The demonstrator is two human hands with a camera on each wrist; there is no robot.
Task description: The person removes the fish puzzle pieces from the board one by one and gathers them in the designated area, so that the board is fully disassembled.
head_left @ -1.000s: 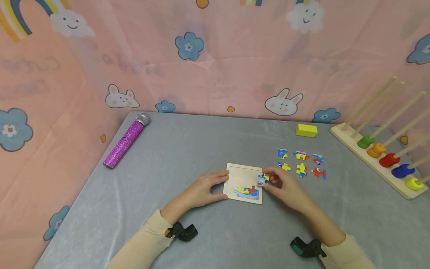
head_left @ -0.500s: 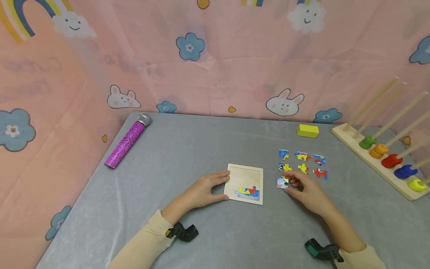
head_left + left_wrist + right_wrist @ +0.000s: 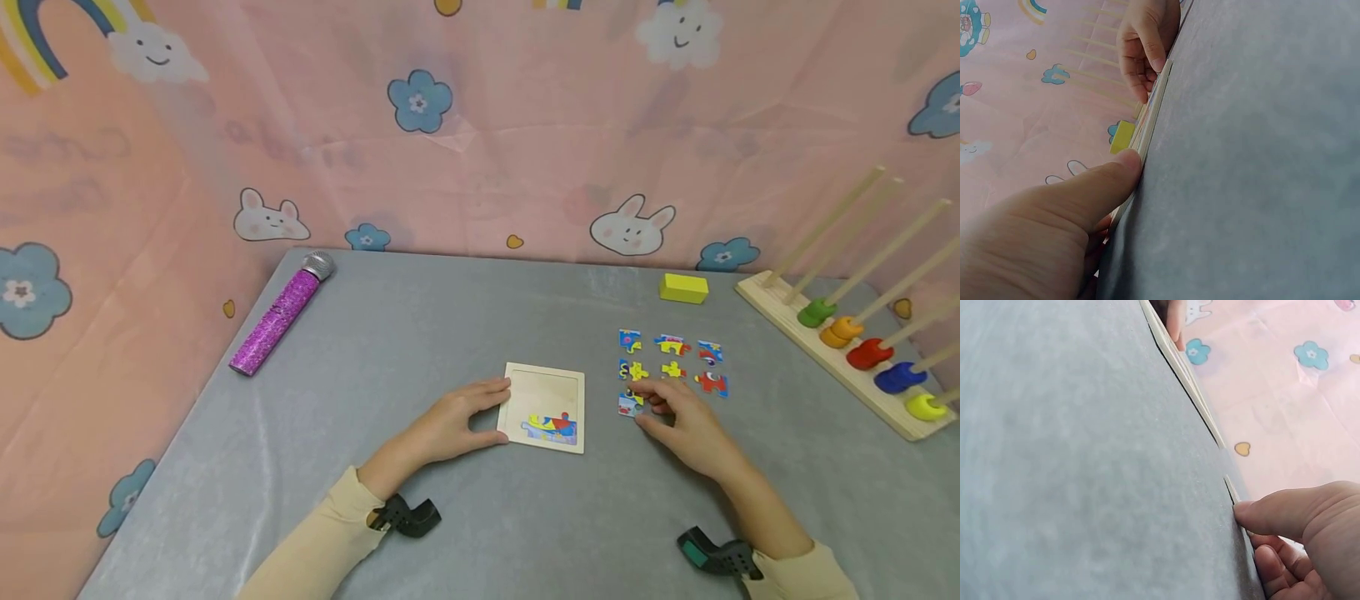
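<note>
My left hand (image 3: 453, 423) holds the left side of a shallow wooden puzzle board (image 3: 542, 375), fingers at its upper left edge and thumb (image 3: 1124, 164) near the lower corner. Joined puzzle pieces (image 3: 551, 427) with a yellow, red and blue picture lie in the board's lower part. To the right of the board, my right hand (image 3: 678, 417) pinches a small puzzle piece (image 3: 627, 406) by its right side, down at the tabletop. In the right wrist view the thumb (image 3: 1252, 515) is on the piece's edge, with the other fingers curled beneath.
Several loose puzzle pieces (image 3: 711, 383) lie in rows beyond my right hand. A yellow block (image 3: 683, 289) sits behind them, and a wooden peg stand (image 3: 832, 354) with coloured beads is at the right. A glittery pink microphone (image 3: 277, 321) lies at the far left.
My right hand has moved right with the puzzle piece, from over the board's right edge to the tabletop below the loose pieces. My left hand has stayed at the board.
</note>
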